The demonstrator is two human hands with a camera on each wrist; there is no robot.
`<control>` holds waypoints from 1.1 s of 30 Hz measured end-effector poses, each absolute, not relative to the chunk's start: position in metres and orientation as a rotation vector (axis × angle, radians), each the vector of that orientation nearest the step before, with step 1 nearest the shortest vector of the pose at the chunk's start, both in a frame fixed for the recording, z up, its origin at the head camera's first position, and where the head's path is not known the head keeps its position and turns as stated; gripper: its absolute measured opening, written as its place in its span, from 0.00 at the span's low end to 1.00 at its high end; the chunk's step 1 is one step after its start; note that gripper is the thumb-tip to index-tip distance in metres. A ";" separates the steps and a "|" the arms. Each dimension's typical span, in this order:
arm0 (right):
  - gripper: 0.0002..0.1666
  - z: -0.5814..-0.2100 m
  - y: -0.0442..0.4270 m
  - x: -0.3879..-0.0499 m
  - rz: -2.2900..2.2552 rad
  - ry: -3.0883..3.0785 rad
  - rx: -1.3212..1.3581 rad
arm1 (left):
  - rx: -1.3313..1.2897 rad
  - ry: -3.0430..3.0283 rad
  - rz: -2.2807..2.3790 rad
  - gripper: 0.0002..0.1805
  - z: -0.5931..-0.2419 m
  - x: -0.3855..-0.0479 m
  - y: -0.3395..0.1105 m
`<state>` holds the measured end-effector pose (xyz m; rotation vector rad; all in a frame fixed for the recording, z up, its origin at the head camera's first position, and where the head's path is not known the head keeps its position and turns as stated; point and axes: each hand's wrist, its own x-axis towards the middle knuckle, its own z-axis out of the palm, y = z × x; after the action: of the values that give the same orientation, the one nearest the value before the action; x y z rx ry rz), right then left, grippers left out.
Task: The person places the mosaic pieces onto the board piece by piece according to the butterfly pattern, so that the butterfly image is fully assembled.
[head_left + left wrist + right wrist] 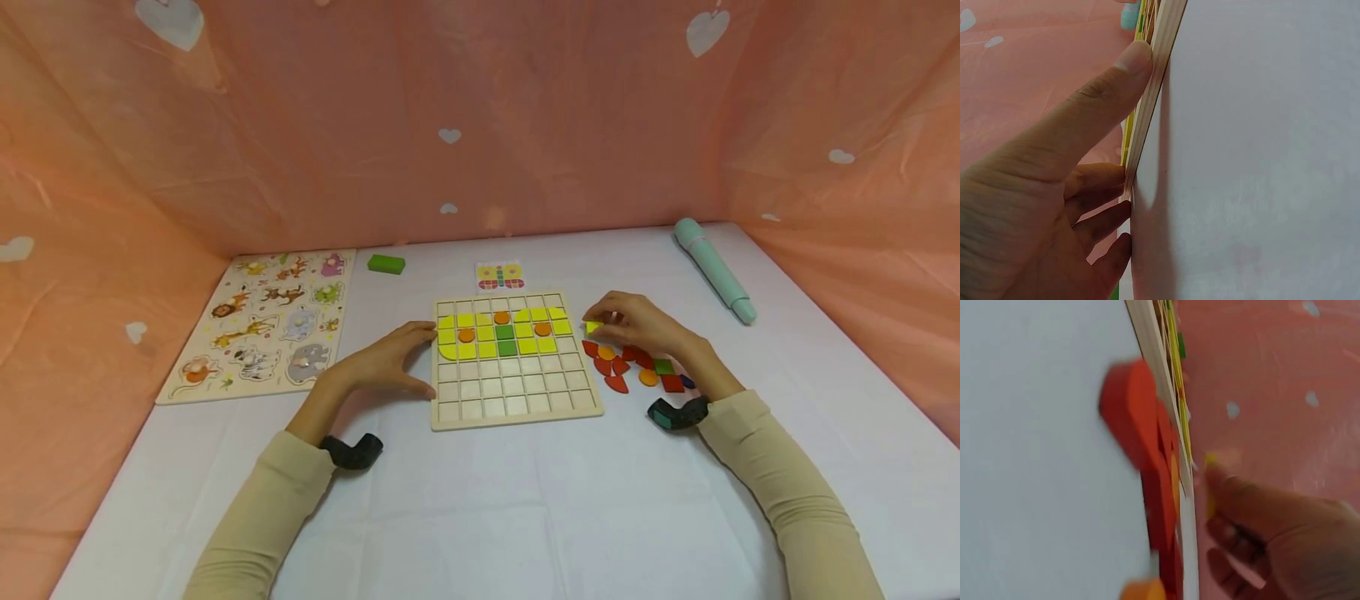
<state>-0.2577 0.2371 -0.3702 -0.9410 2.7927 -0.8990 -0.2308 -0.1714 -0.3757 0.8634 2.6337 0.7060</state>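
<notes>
1. The right hand (637, 323) pinches a small yellow piece (593, 327) between thumb and fingertips, just beyond the right edge of the grid board. The right wrist view is blurred here, so the exact shape of the piece is hard to tell.
2. The left hand (382, 360) is spread, with thumb and fingertips touching the left edge of the grid board (517, 386), which lies flat between the two hands.
3. On the board's upper rows, yellow tiles (487, 349) form two groups, some with rounded corners. Two green squares (507, 347) stand one below the other between the groups. One orange disc (502, 317) sits above those squares, and another lies within each yellow group. The lower rows show bare wood cells.
4. Just below the right hand, beside the board, are loose red pieces (617, 383), orange discs, a green piece (663, 367) and a dark blue piece (687, 382), some overlapping.
5. Just beyond the board's far edge is a card (500, 276) with a coloured butterfly pattern.
6. Farther left lie a green block (386, 264) and an animal puzzle board (258, 388).
7. At the far right, a mint-green microphone-shaped object (716, 271) lies slantwise on the white cloth (450, 517).
8. Behind everything hangs a pink drape (562, 125) with pale hearts.
</notes>
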 end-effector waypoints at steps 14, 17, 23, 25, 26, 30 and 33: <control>0.14 -0.376 0.207 -0.257 -0.869 2.656 -1.178 | 0.870 2.633 0.701 0.53 -0.375 -0.230 -0.171; 0.15 -0.375 0.207 -0.256 -0.899 2.655 -1.173 | 0.875 2.637 0.700 0.53 -0.375 -0.230 -0.171; 0.12 -0.374 0.208 -0.255 -0.923 2.670 -1.125 | 0.866 2.634 0.702 0.53 -0.375 -0.230 -0.172; 0.11 -0.373 0.207 -0.255 -0.912 2.677 -1.116 | 0.858 2.636 0.702 0.53 -0.375 -0.230 -0.171; 0.11 -0.374 0.207 -0.255 -0.908 2.682 -1.112 | 0.859 2.637 0.702 0.53 -0.375 -0.230 -0.171; 0.11 -0.374 0.205 -0.254 -0.904 2.699 -1.089 | 0.859 2.640 0.703 0.53 -0.375 -0.230 -0.171; 0.11 -0.373 0.204 -0.254 -0.899 2.705 -1.083 | 0.861 2.641 0.706 0.53 -0.375 -0.230 -0.171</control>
<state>-0.2538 0.2043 -0.3732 -1.0830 2.7046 -0.8992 -0.2296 -0.1709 -0.3748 0.8608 2.6407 0.7063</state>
